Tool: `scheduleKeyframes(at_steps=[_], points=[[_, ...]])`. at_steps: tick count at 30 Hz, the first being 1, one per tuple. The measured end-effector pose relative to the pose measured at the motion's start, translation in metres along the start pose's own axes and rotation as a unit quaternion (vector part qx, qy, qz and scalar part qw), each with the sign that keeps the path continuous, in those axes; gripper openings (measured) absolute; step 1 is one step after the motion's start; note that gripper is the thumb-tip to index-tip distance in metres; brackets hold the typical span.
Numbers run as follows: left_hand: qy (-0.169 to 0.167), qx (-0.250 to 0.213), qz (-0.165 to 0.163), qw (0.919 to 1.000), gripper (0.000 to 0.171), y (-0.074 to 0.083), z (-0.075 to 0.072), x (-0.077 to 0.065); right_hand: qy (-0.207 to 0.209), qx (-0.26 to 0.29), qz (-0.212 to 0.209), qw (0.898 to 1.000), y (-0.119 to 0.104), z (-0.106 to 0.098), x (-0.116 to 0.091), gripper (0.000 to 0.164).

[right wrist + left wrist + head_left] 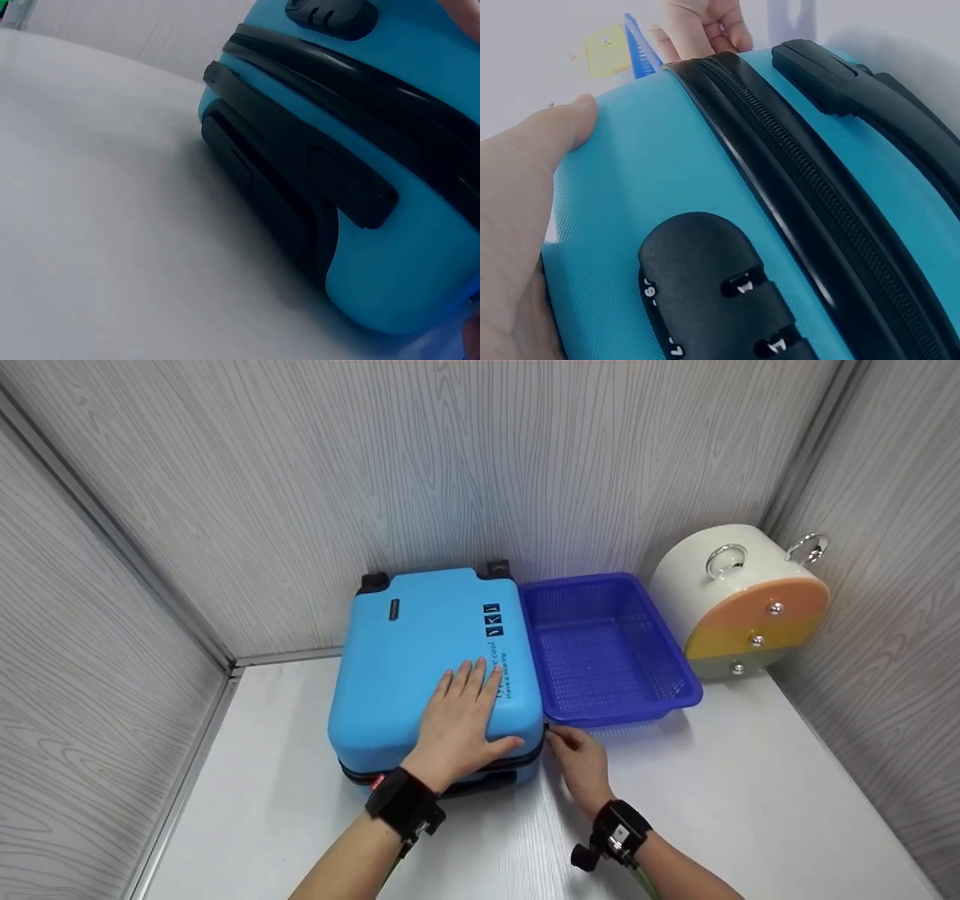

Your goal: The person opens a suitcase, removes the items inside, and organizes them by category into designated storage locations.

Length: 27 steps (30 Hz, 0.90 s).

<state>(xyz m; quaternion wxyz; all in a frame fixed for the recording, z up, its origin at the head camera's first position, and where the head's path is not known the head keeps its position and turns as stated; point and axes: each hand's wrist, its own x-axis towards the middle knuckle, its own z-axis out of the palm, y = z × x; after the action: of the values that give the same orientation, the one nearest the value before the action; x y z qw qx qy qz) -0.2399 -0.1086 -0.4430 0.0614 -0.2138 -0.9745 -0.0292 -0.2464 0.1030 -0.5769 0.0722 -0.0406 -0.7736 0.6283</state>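
A light blue hard-shell suitcase (pixel 420 660) lies flat on the table, its wheels toward the back wall. My left hand (pixel 459 727) rests on the lid near the front right, fingers spread and straight, thumb over the front edge. At the front right corner, my right hand (pixel 583 763) pinches the zipper pull (pixel 547 727) between thumb and fingertips. Seen from the left wrist, the black zipper (pixel 802 165) runs with its teeth meshed between a combination lock (pixel 705 277) and a carry handle (pixel 855 90). The right fingertips are mostly out of frame in the right wrist view.
Right of the suitcase, close against it, stands a blue-purple plastic basket (pixel 679 675). A rounded white container (pixel 694 559) with orange, yellow and green front bands, knobs and ring handles stands at the back right. Wood-grain panels (pixel 450 465) wall the table in.
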Motion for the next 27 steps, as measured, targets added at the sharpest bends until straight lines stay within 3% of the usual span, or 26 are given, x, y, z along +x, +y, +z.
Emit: scheduleKeyframes(at_steps=[5,11,18,27], points=[[-0.003,0.0,-0.002,1.0,0.109,0.0,-0.001,-0.001,0.016,-0.064,-0.075,0.995,-0.001,-0.009,-0.002,0.012],[0.001,0.009,0.002,1.0,0.108,0.0,-0.003,-0.001,0.012,-0.148,-0.193,0.97,0.001,-0.022,-0.001,0.01],[0.001,0.01,0.003,0.9999,0.107,0.0,-0.001,0.0,0.001,-0.216,-0.318,0.923,0.006,-0.035,-0.003,0.011],[0.002,0.005,0.004,1.0,0.106,0.001,-0.001,-0.001,-0.002,-0.267,-0.471,0.841,0.004,-0.043,-0.011,0.02]])
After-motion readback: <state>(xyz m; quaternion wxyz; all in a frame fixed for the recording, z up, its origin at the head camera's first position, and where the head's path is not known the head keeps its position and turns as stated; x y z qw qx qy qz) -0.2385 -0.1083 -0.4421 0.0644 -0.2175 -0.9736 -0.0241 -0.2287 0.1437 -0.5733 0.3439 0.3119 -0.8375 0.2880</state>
